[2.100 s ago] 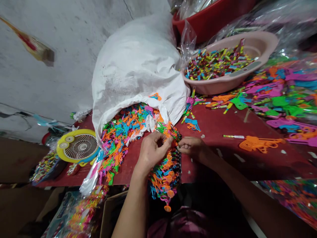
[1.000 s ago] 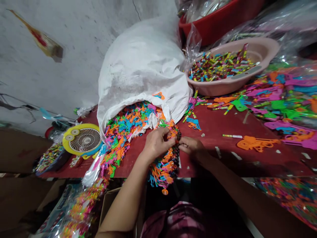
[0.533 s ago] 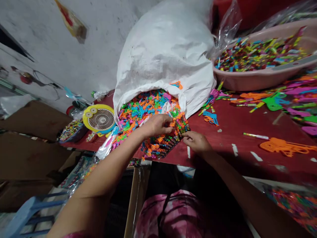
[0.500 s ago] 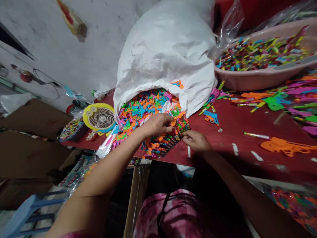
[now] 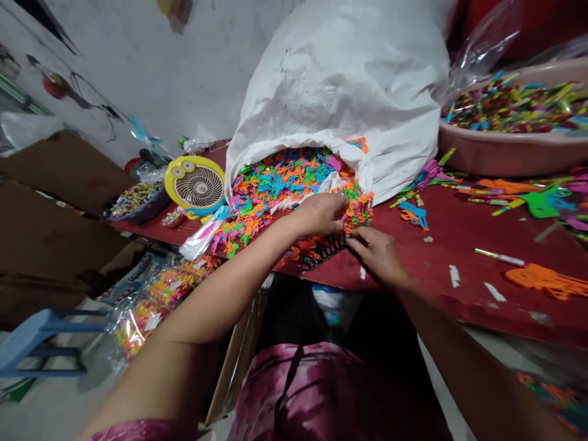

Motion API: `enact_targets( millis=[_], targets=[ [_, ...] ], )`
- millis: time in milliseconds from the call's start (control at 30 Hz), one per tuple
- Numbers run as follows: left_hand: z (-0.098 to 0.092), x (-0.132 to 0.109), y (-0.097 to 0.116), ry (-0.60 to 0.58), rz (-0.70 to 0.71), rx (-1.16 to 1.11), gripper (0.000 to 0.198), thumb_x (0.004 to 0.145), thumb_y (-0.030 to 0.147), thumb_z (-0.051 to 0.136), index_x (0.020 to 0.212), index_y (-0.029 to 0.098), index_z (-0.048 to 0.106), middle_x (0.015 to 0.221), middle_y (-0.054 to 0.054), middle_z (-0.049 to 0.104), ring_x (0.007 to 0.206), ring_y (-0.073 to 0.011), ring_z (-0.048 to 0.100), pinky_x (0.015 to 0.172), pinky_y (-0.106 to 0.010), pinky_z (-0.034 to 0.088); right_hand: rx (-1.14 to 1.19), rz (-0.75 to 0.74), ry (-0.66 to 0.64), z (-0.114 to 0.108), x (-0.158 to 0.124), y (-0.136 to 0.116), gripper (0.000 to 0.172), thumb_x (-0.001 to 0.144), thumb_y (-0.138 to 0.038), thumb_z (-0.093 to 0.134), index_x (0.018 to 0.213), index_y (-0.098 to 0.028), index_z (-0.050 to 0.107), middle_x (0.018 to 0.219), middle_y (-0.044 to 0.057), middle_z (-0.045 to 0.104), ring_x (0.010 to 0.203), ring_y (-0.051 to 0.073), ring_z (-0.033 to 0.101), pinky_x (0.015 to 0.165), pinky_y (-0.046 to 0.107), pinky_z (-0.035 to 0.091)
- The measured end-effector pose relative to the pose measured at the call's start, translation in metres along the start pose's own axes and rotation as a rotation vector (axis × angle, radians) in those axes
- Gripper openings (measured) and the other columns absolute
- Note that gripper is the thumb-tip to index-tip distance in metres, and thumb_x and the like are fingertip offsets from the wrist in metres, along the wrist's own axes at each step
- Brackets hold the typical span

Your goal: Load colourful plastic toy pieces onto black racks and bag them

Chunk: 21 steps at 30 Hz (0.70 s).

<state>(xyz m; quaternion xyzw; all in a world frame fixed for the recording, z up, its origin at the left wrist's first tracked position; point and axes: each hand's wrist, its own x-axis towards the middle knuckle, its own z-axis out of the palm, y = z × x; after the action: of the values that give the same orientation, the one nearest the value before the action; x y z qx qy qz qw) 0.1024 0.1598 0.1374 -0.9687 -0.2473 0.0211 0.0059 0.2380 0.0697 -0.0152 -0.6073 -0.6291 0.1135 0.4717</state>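
My left hand (image 5: 323,214) is closed, fingers curled down over a row of small orange, green and pink plastic pieces (image 5: 359,209). What sits between its fingertips is hidden. Just to its right, my right hand (image 5: 380,252) pinches at the near side of the row, thumb and forefinger together; whatever it grips is too small to make out. Beneath both hands runs a dark slotted strip (image 5: 325,252) along the front of the table, with orange pieces in it. Behind them, a white sack (image 5: 340,79) spills a heap of colourful plastic pieces (image 5: 275,184).
On the red table (image 5: 441,245) lie an orange toy gun (image 5: 546,280), a thin tube (image 5: 498,256) and paper scraps. A pink basin (image 5: 505,153) of small tubes stands right. Left are a yellow fan (image 5: 198,187) and a blue stool (image 5: 32,337); filled clear bags (image 5: 147,318) sit below.
The camera view has shifted, so the table and sack appear farther right. My left hand has come down closer to my right fingertips, both still at the row of pieces.
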Motion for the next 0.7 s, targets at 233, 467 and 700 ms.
enact_targets(
  millis=[233, 467, 700],
  targets=[
    [0.008, 0.001, -0.012, 0.006, -0.014, -0.085, 0.022, 0.076, 0.021, 0.059, 0.097, 0.017, 0.066, 0.093, -0.005, 0.07, 0.081, -0.0196, 0.059, 0.064, -0.029, 0.037, -0.052, -0.068, 0.021, 0.006, 0.003, 0.0, 0.019, 0.091, -0.036, 0.053, 0.082, -0.022, 0.063, 0.077, 0.003, 0.064, 0.072, 0.018, 0.059, 0.067, 0.029, 0.042],
    [0.016, 0.007, -0.012, 0.029, -0.02, -0.101, 0.025, 0.074, 0.027, 0.064, 0.096, 0.017, 0.069, 0.095, -0.007, 0.072, 0.086, -0.0233, 0.063, 0.069, -0.03, 0.042, -0.117, -0.017, 0.015, 0.008, 0.002, -0.003, 0.019, 0.088, -0.034, 0.053, 0.075, -0.022, 0.056, 0.07, 0.002, 0.058, 0.065, 0.017, 0.053, 0.061, 0.028, 0.038],
    [0.023, -0.001, 0.001, 0.102, -0.088, -0.012, 0.024, 0.081, 0.025, 0.062, 0.103, 0.019, 0.069, 0.107, -0.01, 0.072, 0.098, -0.0262, 0.065, 0.075, -0.031, 0.045, -0.09, 0.023, 0.05, 0.02, -0.006, -0.003, 0.013, 0.089, -0.031, 0.051, 0.083, -0.021, 0.056, 0.071, 0.0, 0.056, 0.062, 0.014, 0.049, 0.061, 0.027, 0.037]
  ],
)
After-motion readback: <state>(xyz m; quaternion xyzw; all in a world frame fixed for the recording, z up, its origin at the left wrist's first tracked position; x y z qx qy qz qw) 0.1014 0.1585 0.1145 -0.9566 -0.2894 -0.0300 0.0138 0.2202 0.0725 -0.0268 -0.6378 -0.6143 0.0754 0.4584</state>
